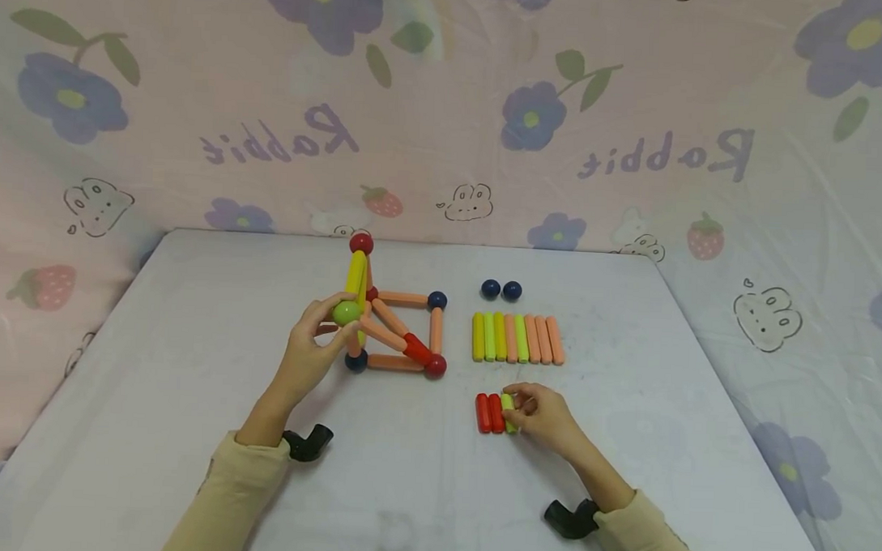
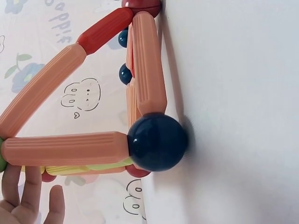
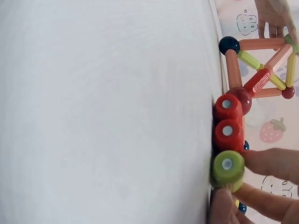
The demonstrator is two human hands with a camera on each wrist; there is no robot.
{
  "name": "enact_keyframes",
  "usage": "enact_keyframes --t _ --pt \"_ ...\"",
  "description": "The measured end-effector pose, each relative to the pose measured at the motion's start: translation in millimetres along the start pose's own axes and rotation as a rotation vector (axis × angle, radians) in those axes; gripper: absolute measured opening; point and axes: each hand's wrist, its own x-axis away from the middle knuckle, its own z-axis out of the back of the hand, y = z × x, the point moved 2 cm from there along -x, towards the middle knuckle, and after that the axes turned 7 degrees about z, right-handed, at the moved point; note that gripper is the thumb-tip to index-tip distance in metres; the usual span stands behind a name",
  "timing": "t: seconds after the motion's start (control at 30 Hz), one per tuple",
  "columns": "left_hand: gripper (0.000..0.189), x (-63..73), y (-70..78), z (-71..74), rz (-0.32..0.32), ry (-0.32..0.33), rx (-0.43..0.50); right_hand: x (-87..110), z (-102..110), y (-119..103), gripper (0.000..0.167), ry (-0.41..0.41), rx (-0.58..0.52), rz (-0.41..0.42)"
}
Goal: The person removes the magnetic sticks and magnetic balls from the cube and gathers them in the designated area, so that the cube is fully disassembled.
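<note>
A frame of magnetic rods and balls stands left of centre on the table, with an orange rod [image 1: 436,330] between a navy ball and a red ball [image 1: 434,366]. My left hand [image 1: 309,350] holds the green ball [image 1: 347,313] at its raised near corner, thumb and fingers around it. From that ball an orange rod [image 2: 65,148] runs down to a navy ball [image 2: 158,142]. At the right, my right hand [image 1: 549,415] pinches a short green rod [image 3: 228,169] between thumb and fingers. Two short red rods [image 1: 490,413] lie right beside it, a metal disc showing in each end.
Behind the right hand lies a row of several longer rods [image 1: 519,338] in yellow, green and orange. Two loose navy balls [image 1: 501,290] sit farther back. A floral cloth [image 1: 445,146] hangs behind the white table [image 1: 404,485]. A black wrist mount [image 1: 571,519] sticks out by the right sleeve.
</note>
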Motion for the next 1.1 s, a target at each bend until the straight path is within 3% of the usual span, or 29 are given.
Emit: enact_keyframes --t 0.2,0.4,0.5,0.7,0.93,1.1 --pt "0.045 -0.4 0.9 1.7 -0.009 -0.024 -0.031 0.9 1 -3 0.029 0.024 0.059 0.003" --pt "0.057 -0.8 0.6 9.4 0.024 -0.112 -0.044 1.2 5 -15 0.027 0.124 0.111 0.077" --pt "0.055 -5.6 -0.6 17.3 0.048 -0.126 -0.043 -2.7 3 -30 0.027 0.152 0.088 0.118" --pt "0.045 -32.0 -5.3 31.8 0.101 -0.115 -0.018 -19.0 -7 -73 0.027 0.152 0.007 0.230" --pt "0.053 -73.9 -17.1 38.5 0.207 -0.150 0.066 -46.8 -37 -120 0.027 0.288 -0.030 0.583" --pt "0.057 -95.4 -17.2 37.3 0.251 -0.207 0.120 -70.2 -62 -145 0.032 0.366 -0.018 0.693"
